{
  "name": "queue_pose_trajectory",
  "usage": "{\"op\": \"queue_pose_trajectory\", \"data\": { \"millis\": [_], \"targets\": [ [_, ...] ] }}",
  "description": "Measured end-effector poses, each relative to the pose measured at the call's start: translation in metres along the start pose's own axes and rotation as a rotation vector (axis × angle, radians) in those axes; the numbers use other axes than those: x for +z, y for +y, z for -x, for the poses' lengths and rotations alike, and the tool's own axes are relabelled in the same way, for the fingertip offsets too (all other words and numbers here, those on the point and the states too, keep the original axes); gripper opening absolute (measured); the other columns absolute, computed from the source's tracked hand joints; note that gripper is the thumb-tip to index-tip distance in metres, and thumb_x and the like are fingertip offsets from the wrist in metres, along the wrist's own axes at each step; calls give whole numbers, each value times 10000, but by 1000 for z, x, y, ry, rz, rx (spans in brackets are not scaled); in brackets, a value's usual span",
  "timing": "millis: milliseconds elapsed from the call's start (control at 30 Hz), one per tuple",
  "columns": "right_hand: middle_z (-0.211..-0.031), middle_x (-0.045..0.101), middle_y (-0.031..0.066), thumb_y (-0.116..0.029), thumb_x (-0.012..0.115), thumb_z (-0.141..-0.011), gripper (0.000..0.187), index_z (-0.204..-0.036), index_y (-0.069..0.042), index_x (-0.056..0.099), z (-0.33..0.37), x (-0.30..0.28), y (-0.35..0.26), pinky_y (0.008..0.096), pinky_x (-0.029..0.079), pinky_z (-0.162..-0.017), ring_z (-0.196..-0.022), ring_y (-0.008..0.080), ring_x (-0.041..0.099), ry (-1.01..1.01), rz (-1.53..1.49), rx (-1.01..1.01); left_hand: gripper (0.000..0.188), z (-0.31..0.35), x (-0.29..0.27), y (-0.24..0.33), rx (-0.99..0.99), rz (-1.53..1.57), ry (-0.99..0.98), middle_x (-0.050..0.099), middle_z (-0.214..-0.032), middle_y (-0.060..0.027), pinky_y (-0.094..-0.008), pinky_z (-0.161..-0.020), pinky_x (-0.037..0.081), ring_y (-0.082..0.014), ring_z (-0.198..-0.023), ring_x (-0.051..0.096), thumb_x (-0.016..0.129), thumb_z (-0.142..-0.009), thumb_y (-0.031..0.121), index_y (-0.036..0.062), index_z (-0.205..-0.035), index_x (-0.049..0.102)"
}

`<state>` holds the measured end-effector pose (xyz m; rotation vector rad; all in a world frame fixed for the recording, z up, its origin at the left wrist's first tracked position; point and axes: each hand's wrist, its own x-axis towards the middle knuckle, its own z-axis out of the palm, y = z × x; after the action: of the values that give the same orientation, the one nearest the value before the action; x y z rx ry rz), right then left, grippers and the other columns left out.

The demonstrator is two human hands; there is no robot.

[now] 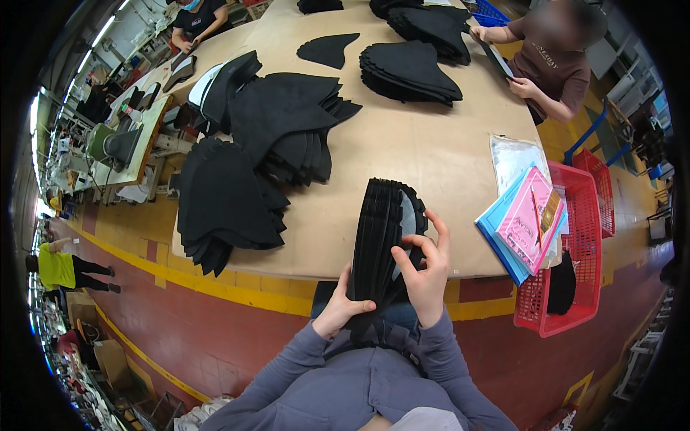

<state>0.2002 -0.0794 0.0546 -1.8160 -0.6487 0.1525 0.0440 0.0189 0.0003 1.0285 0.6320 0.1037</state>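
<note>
A thick stack of black cut pieces (375, 233) stands on edge at the table's front edge, its many layers facing me. Around its lower left end my left hand (343, 307) is closed, thumb lying across the layers. On the stack's right side is my right hand (424, 269), fingers bent and pressed against the outermost pieces, near a pale grey face (408, 215) between the black layers. Fanned piles of similar black pieces lie to the left, a front pile (223, 201) and a larger one (287, 122) behind it.
The brown-covered table (424, 151) also bears a black stack (410, 72) and a single black piece (329, 50). Pink and blue notebooks (528, 223) lie at the right edge beside a red basket (575, 302). Co-workers stand at the far right (553, 65) and far left (201, 21).
</note>
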Motion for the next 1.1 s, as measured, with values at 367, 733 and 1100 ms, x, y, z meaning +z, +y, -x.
{"op": "queue_pose_trajectory", "data": {
  "millis": [367, 733, 1100],
  "targets": [
    [-1147, 614, 181, 8, 596, -843, 350, -1174, -32, 490, 4, 10, 6, 351, 513, -824, -973, 283, 662, 12, -83, -14, 1163, -2, -5, -12, 52, -42, -8, 384, -1448, -110, -324, -1102, 315, -208, -1330, 383, 907, -644, 217, 53, -1518, 158],
    [-1317, 512, 142, -45, 651, -804, 156, -959, -49, 636, 1, 10, 2, 368, 525, -803, -1050, 323, 621, 81, 266, -271, 1180, -5, -10, -24, 96, -56, -9, 387, -1443, -118, -334, -1107, 311, -209, -1329, 385, 887, -652, 389, 29, -1511, 162],
    [-1367, 486, 150, -77, 663, -799, 127, -924, -66, 680, 3, 12, -5, 362, 533, -761, -1067, 318, 619, 119, 143, -130, 1164, -6, -10, -28, 147, -76, -22, 376, -1456, -121, -326, -1110, 303, -201, -1339, 372, 873, -674, 373, 23, -1513, 147]
  ]
}}
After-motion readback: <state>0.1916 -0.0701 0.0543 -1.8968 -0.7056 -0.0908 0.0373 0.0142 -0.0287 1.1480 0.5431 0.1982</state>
